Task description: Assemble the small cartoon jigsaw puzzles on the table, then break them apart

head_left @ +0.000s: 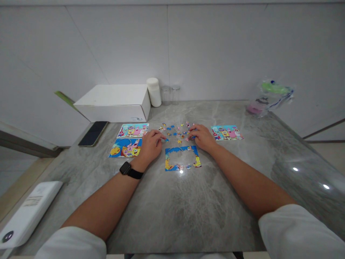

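Loose jigsaw pieces (179,141), mostly blue and yellow, lie scattered on the grey table. In front of them is a partly assembled puzzle border (167,158), blue with yellow figures and a bare middle. My left hand (151,144) wears a black watch and rests left of the pieces. Its index finger reaches to a blue puzzle piece (166,140), while the other fingers curl. My right hand (202,137) lies over the right side of the scattered pieces, fingers spread and tips on or near them. Its palm side is hidden.
Cartoon picture cards (125,147) lie left, another picture card (227,132) right. A phone (93,133), white box (113,102), white bottle (154,92) and two glasses (175,95) stand or lie behind. A plastic bag (269,99) sits back right, a white device (32,212) front left.
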The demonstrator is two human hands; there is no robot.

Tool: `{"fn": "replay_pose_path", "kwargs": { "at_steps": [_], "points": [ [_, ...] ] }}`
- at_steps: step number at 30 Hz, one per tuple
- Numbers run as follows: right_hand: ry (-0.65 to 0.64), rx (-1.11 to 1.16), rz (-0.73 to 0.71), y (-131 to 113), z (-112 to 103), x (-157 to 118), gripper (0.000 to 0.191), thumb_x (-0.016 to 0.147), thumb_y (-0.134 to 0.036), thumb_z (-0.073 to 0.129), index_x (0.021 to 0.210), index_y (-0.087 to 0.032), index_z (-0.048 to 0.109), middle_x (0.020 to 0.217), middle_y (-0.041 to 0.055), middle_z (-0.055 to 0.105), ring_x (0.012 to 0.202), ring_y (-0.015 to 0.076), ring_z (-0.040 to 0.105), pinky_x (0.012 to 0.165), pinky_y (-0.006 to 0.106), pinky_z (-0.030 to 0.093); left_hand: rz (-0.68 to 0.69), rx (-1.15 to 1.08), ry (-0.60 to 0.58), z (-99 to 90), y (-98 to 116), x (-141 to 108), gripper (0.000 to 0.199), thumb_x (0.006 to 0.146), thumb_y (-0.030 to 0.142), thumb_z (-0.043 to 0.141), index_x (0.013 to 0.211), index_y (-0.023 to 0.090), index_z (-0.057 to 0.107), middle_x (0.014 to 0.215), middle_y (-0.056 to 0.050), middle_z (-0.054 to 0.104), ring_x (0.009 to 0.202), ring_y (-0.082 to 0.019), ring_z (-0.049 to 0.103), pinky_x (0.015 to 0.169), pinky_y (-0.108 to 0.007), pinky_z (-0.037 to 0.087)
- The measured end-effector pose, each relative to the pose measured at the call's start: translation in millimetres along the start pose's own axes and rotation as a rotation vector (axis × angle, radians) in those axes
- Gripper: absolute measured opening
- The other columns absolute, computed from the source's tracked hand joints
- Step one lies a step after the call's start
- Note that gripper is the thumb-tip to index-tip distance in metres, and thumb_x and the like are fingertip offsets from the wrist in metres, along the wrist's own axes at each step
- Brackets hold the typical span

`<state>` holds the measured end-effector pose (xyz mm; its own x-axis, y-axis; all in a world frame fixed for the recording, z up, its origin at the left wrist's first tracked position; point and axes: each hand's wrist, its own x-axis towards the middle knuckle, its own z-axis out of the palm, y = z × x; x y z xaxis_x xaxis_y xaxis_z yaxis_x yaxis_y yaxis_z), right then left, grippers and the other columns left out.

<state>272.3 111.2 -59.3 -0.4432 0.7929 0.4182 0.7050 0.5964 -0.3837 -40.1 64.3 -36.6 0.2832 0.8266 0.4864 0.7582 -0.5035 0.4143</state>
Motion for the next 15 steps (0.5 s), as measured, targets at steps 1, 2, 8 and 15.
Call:
{"fn": "replay_pose_path", "kwargs": {
  "at_steps": [1,2,8,15],
  "points": [
    [-0.014,0.004,-0.007,-0.9,0.0,0.1,0.046,0.077,0.001,0.053,0.089,-0.029,0.087,0.12,0.0067,0.073,0.124,0.0273,0.06,0.114,0.048,0.043,0.0,-0.002,0.003,-0.1,0.2,0.1,0.032,0.087,0.005,0.055,0.1,0.024,0.078,0.11,-0.007,0.069,0.108,-0.025,0.065,0.1,-0.044,0.052],
    [-0.026,0.014,-0.019,-1.5,-0.4,0.3,0.048,0.077,0.001,0.053,0.091,-0.03,0.087,0.121,0.0061,0.073,0.124,0.0269,0.06,0.114,0.048,0.042,0.0,-0.004,0.004,-0.2,0.4,0.1,0.032,0.087,0.005,0.055,0.099,0.024,0.078,0.11,-0.007,0.069,0.108,-0.025,0.065,0.1,-0.045,0.052],
    [0.082,0.056,0.06,7.7,-9.2,3.1,0.055,0.074,0.002,0.049,0.102,-0.027,0.086,0.121,0.0052,0.075,0.119,0.024,0.064,0.111,0.044,0.049,-0.013,-0.018,-0.008,-0.7,-0.1,0.3,0.033,0.086,0.004,0.055,0.098,0.024,0.078,0.111,-0.007,0.07,0.109,-0.025,0.065,0.101,-0.045,0.052],
    [0.035,-0.126,0.206,14.3,-12.7,1.4,0.039,0.076,0.001,0.055,0.075,-0.024,0.085,0.114,0.0078,0.077,0.111,0.0271,0.065,0.106,0.045,0.047,0.015,-0.028,0.013,2.1,-5.4,-0.3,0.033,0.085,0.004,0.055,0.098,0.024,0.078,0.11,-0.006,0.069,0.108,-0.024,0.066,0.1,-0.044,0.053]
  ]
}}
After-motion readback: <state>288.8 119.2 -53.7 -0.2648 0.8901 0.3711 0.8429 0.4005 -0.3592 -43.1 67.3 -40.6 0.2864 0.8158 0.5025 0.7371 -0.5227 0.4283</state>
